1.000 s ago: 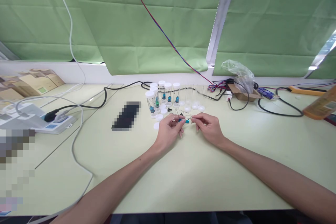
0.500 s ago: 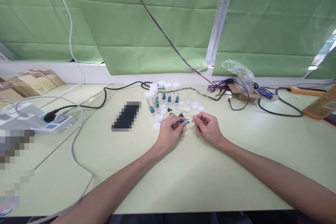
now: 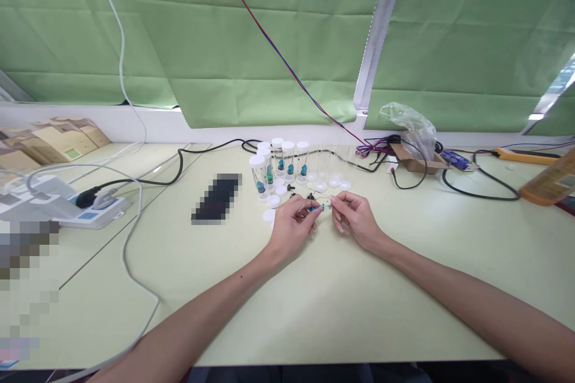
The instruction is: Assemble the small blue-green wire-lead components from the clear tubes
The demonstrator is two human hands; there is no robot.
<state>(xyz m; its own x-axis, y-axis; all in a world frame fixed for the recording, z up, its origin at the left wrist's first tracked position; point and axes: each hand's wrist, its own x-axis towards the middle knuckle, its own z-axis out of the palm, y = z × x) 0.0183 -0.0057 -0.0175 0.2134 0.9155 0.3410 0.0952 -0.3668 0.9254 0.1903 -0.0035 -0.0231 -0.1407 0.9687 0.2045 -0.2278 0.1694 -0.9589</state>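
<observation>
My left hand [image 3: 294,224] pinches a thin, light-coloured rod or wire with a small blue piece [image 3: 323,207] showing by the fingertips. My right hand [image 3: 354,218] is closed in a pinch at the right end of this thin part; exactly what its fingertips grip is too small to make out. Small black and blue parts [image 3: 311,196] lie just behind my left fingers. Beyond my hands stand several clear tubes with white caps [image 3: 288,161], blue or green pieces inside them. Loose white caps [image 3: 274,201] lie beside my left hand.
Clear tubes [image 3: 322,163] without caps stand behind my right hand. A dark, blurred-out phone-like slab [image 3: 216,198] lies to the left, near a power strip [image 3: 96,212]. A cardboard box [image 3: 417,161] with a plastic bag, cables and an orange bottle [image 3: 548,179] are at the right.
Both hands stay nearly in place. A blue piece now shows between the fingertips, where a light rod stood out before. The tubes have not moved.
</observation>
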